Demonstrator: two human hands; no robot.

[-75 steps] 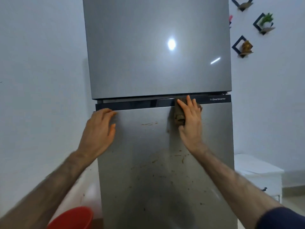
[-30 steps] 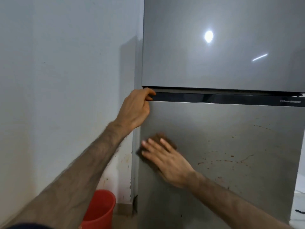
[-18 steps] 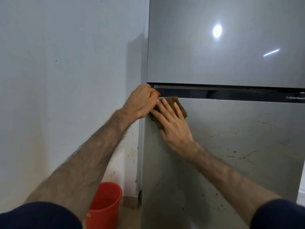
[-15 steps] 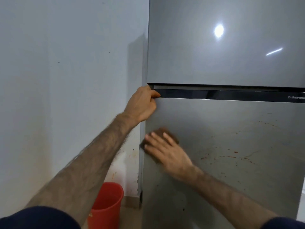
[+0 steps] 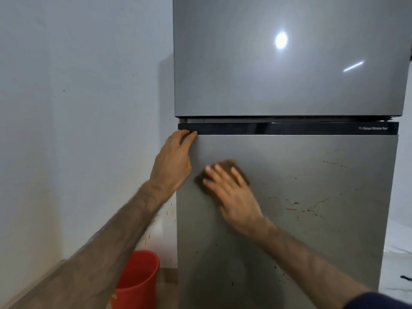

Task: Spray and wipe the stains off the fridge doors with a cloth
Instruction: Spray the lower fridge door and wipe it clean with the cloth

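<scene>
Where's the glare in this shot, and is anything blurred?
Head view: a round light reflection and a thin streak glare on the upper fridge door; the right hand and the brown cloth under it are motion-blurred; the left hand at the lower door edge is sharper; the arm casts a shadow on the wall.

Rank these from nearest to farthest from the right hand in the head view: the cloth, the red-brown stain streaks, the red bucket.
1. Cloth: pressed under the right hand on the lower door.
2. Red-brown stain streaks: to the hand's right on the same door.
3. Red bucket: on the floor, down to the left beside the fridge.
</scene>
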